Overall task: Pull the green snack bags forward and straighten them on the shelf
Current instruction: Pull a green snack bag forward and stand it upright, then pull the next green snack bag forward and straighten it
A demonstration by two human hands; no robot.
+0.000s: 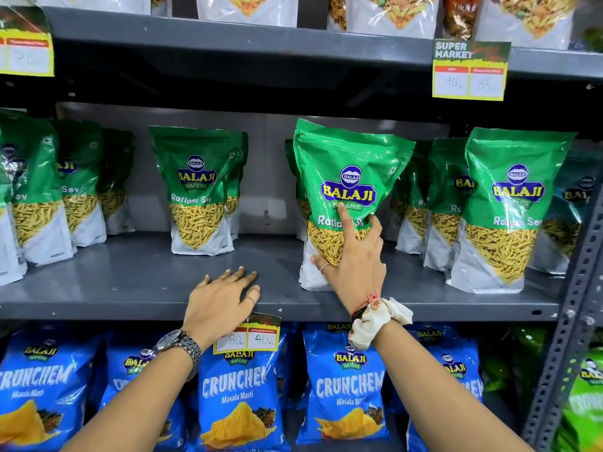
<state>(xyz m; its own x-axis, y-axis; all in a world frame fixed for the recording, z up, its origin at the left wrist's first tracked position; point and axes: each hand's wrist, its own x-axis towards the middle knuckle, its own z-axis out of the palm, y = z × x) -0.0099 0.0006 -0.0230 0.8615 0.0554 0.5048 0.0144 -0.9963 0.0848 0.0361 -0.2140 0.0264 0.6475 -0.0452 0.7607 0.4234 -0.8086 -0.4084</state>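
Note:
Green Balaji Ratlami Sev bags stand in rows on the grey middle shelf [137, 282]. My right hand [355, 262] grips the lower front of one green bag [349, 164], which stands near the shelf's front edge, tilted slightly left. My left hand [222, 298] lies flat on the shelf's front edge with fingers spread, holding nothing. Another green bag [195, 190] stands further back at centre left, with more behind it. A front bag [512, 203] stands at the right, and several more green bags [36, 190] line the left.
Blue Crunchem chip bags [238, 393] fill the shelf below, with a yellow price tag [248, 337] clipped to the shelf edge. A second price tag [470, 70] hangs from the upper shelf. A perforated metal upright [567, 321] bounds the right side.

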